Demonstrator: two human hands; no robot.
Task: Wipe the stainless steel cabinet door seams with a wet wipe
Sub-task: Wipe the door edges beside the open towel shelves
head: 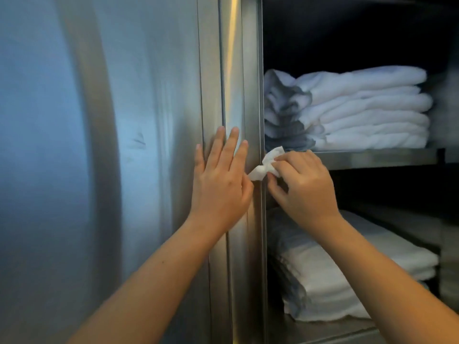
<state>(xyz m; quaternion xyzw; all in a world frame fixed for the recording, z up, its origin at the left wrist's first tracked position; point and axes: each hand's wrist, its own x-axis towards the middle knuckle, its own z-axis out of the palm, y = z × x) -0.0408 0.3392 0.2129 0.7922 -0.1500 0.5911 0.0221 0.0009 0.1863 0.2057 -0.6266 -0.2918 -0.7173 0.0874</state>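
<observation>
A crumpled white wet wipe (265, 164) is pressed to the vertical seam (261, 120) at the edge of a stainless steel cabinet door (149, 120), level with the front lip of the upper shelf (372, 158). The right hand (301, 186) pinches the wipe between curled fingers and thumb. The left hand (219, 180) lies flat and open on the door frame just beside it, fingers spread upward, holding nothing. Folded white towels (360, 108) are stacked on the upper shelf, with another pile (335, 276) below.
</observation>
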